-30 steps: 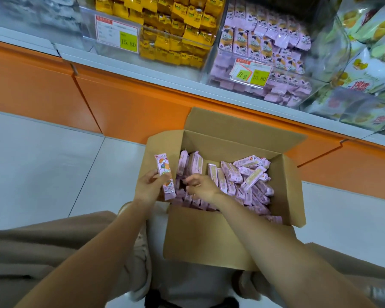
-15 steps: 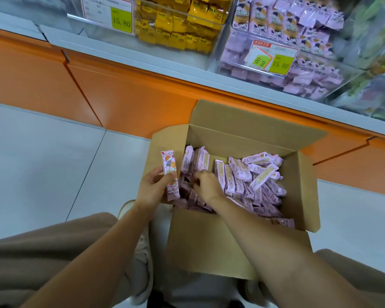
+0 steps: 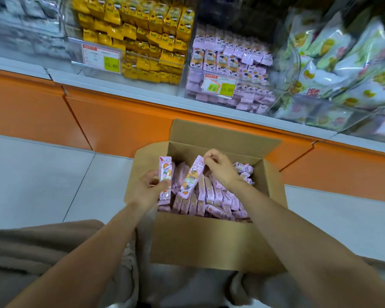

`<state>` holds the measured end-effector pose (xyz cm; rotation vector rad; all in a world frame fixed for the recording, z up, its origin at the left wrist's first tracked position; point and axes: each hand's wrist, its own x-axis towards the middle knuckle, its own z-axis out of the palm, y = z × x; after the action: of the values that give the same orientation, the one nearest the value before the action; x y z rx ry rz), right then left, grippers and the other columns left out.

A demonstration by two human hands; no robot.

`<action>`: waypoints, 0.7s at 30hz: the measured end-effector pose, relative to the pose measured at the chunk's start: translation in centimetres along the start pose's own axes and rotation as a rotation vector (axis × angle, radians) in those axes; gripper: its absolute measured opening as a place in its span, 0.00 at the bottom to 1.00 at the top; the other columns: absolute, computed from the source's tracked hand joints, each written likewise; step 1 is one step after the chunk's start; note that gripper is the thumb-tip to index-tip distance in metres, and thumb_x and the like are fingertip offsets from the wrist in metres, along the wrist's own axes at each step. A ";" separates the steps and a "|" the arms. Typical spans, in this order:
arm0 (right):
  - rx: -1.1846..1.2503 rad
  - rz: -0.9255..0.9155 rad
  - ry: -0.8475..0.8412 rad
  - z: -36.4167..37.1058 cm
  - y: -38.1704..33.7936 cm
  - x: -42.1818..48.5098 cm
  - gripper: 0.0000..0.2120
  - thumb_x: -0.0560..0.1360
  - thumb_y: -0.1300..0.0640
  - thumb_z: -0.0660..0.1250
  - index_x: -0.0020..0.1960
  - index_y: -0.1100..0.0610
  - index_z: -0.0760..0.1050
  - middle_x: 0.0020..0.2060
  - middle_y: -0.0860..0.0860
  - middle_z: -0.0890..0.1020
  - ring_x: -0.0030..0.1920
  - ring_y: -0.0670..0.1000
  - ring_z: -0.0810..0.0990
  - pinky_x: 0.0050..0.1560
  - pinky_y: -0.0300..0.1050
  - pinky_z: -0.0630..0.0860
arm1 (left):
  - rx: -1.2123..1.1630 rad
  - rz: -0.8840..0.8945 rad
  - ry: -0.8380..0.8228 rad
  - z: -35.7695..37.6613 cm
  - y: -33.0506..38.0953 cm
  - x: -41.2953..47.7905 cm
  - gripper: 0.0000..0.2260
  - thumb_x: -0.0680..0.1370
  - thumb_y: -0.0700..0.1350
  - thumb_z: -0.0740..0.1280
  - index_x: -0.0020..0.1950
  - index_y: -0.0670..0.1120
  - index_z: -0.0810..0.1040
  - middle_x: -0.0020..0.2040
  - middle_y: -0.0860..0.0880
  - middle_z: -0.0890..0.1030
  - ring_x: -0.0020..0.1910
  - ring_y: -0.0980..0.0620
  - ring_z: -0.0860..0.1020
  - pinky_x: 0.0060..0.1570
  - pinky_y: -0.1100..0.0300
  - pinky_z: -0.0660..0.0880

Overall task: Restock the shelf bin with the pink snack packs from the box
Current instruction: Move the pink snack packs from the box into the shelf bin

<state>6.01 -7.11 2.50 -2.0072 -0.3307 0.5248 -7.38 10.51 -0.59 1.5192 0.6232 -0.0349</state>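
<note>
One upright pink pack (image 3: 165, 181) gripped by left hand (image 3: 147, 190), tilted pack (image 3: 190, 177) pinched by right hand (image 3: 220, 168), above box (image 3: 198, 241) at centre.

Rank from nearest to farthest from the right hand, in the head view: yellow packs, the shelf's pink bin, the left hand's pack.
1. Pack held by the left hand, just left of the right hand, which pinches another pack.
2. Pink bin, on the shelf straight ahead.
3. Yellow packs, farther up the shelf, leftward.
</note>
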 end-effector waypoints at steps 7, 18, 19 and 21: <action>0.163 -0.002 0.047 -1.8 -3.0 -3.1 0.12 0.79 0.67 0.59 0.37 0.58 0.68 0.35 0.56 0.75 0.30 0.51 0.77 0.31 0.40 0.77 | -0.124 -0.059 -0.019 1.3 2.2 -2.8 0.11 0.76 0.41 0.71 0.57 0.43 0.79 0.43 0.44 0.83 0.36 0.50 0.81 0.34 0.61 0.77; 0.344 -0.028 0.197 -4.0 -4.2 -6.1 0.04 0.79 0.65 0.61 0.51 0.60 0.74 0.44 0.60 0.80 0.36 0.53 0.80 0.36 0.41 0.82 | -0.243 -0.064 -0.137 2.2 4.6 -5.8 0.07 0.78 0.38 0.68 0.55 0.40 0.79 0.43 0.44 0.84 0.35 0.50 0.83 0.31 0.61 0.79; 0.362 -0.032 0.199 -4.2 -4.1 -6.3 0.07 0.79 0.65 0.61 0.54 0.58 0.76 0.46 0.60 0.80 0.37 0.53 0.81 0.39 0.42 0.83 | -0.263 -0.068 -0.140 2.4 4.8 -6.0 0.07 0.78 0.38 0.67 0.55 0.41 0.78 0.44 0.43 0.84 0.35 0.51 0.84 0.30 0.62 0.78; 0.398 -0.038 0.174 -4.4 -4.1 -6.7 0.10 0.80 0.65 0.61 0.57 0.58 0.78 0.50 0.60 0.80 0.43 0.53 0.83 0.43 0.43 0.83 | -0.296 -0.061 -0.127 2.7 5.1 -6.1 0.08 0.79 0.39 0.66 0.57 0.41 0.78 0.47 0.42 0.83 0.38 0.51 0.83 0.31 0.63 0.78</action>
<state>2.32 -11.48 9.42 -1.6424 -0.1424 0.3557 -9.61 6.27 6.31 1.2023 0.5465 -0.0813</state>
